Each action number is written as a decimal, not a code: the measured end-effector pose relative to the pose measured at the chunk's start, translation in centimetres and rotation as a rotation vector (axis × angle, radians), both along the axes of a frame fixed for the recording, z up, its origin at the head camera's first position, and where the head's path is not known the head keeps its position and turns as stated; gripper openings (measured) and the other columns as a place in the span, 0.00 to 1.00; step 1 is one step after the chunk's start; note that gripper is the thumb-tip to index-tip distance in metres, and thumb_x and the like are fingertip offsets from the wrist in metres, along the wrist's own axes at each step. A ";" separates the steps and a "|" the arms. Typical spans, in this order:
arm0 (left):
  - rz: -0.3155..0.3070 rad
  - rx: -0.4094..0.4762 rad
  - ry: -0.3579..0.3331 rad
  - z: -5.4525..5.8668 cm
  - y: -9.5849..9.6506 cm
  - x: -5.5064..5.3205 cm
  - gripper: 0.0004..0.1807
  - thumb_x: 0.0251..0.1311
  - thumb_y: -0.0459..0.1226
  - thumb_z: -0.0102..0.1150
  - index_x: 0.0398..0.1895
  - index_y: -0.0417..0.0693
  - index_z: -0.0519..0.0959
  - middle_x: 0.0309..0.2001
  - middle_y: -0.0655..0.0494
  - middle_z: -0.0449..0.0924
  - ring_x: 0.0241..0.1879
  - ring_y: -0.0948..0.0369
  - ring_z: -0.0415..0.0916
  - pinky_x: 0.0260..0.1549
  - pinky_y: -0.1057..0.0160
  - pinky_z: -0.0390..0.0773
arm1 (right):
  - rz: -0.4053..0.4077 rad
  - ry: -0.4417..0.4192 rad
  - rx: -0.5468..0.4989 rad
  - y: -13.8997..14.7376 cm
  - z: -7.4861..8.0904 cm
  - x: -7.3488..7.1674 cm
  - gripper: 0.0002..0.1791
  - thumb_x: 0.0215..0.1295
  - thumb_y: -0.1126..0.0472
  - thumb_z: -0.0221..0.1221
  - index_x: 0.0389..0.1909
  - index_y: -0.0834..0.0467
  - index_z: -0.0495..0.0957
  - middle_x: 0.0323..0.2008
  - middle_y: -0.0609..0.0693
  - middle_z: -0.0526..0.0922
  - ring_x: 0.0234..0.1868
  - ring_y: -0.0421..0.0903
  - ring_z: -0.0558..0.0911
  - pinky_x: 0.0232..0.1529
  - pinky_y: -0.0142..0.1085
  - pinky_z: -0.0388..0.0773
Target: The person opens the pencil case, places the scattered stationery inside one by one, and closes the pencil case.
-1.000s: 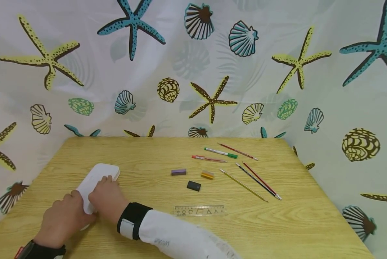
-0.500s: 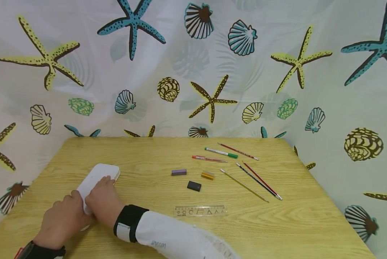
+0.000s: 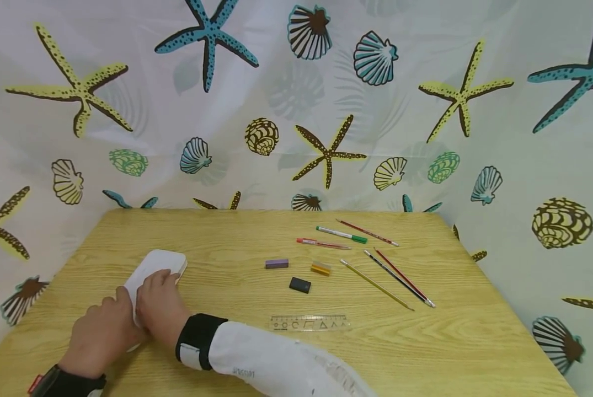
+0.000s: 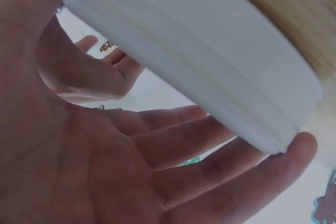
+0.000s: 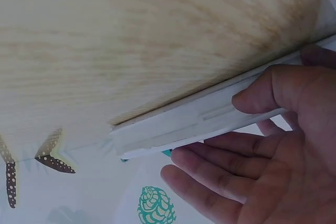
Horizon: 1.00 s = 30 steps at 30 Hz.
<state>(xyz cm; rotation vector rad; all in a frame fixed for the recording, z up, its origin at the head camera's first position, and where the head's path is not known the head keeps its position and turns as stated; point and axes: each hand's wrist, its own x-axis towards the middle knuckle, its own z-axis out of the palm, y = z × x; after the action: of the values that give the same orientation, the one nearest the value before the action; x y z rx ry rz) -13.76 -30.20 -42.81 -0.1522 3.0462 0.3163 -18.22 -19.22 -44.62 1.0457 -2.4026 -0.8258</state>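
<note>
A white pencil case (image 3: 158, 260), long with rounded corners, lies slantwise on the left part of the table. My left hand (image 3: 103, 332) holds its near left end, fingers over the top. The right hand (image 3: 162, 304) grips its right side, fingertips on the upper face. In the left wrist view, the side of the case (image 4: 199, 51) shows a lid seam, and fingertips reach over its edge. The right wrist view has the thumb (image 5: 257, 95) on the side wall and the fingers over the top. The lid looks closed; the near end is mostly hidden by the hands.
Right of the case lie a purple block (image 3: 276, 264), an orange-yellow block (image 3: 321, 268), a black block (image 3: 300, 285) and a clear ruler (image 3: 309, 323). Farther right are a green marker (image 3: 341, 234), a red pen (image 3: 323, 243) and several pencils (image 3: 377, 284). Patterned cloth (image 3: 256, 71) hangs behind.
The right hand has slid slightly left and nearer along the case, close against the left hand. The head view has shifted a little. The case stays in place.
</note>
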 end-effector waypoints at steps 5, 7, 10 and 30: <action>0.006 0.003 -0.029 0.2 -0.2 -0.3 0.48 0.48 0.53 0.77 0.48 0.16 0.65 0.30 0.31 0.76 0.30 0.36 0.79 0.25 0.42 0.78 | 0.023 0.023 0.006 0.3 0.3 -0.3 0.17 0.82 0.49 0.42 0.62 0.46 0.74 0.61 0.48 0.78 0.62 0.49 0.76 0.57 0.44 0.76; 0.011 0.002 -0.049 0.4 -0.4 -0.4 0.52 0.47 0.54 0.77 0.51 0.15 0.64 0.32 0.30 0.76 0.30 0.38 0.79 0.26 0.42 0.79 | 0.042 0.010 0.012 0.5 0.6 -0.6 0.18 0.82 0.47 0.43 0.62 0.46 0.74 0.61 0.48 0.78 0.62 0.48 0.76 0.57 0.44 0.77; 0.013 0.004 -0.061 0.5 -0.5 -0.4 0.52 0.48 0.56 0.76 0.50 0.15 0.64 0.29 0.34 0.76 0.27 0.44 0.79 0.24 0.46 0.78 | 0.082 -0.047 -0.020 1.0 1.1 -1.1 0.19 0.81 0.45 0.47 0.62 0.47 0.75 0.60 0.47 0.79 0.61 0.46 0.77 0.57 0.42 0.77; 0.012 -0.022 -0.101 0.7 -0.4 -0.5 0.60 0.45 0.59 0.77 0.58 0.12 0.62 0.37 0.27 0.79 0.30 0.46 0.80 0.26 0.46 0.79 | -0.178 -1.461 -1.311 6.1 2.2 -9.6 0.33 0.70 0.73 0.52 0.76 0.67 0.61 0.69 0.63 0.74 0.58 0.50 0.82 0.45 0.32 0.78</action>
<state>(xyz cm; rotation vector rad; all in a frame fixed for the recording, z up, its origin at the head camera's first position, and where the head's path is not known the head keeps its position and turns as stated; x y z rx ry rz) -14.30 -30.63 -42.06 -0.1827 2.9506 0.2676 -27.85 -13.15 -42.46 0.8022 -2.9299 1.9690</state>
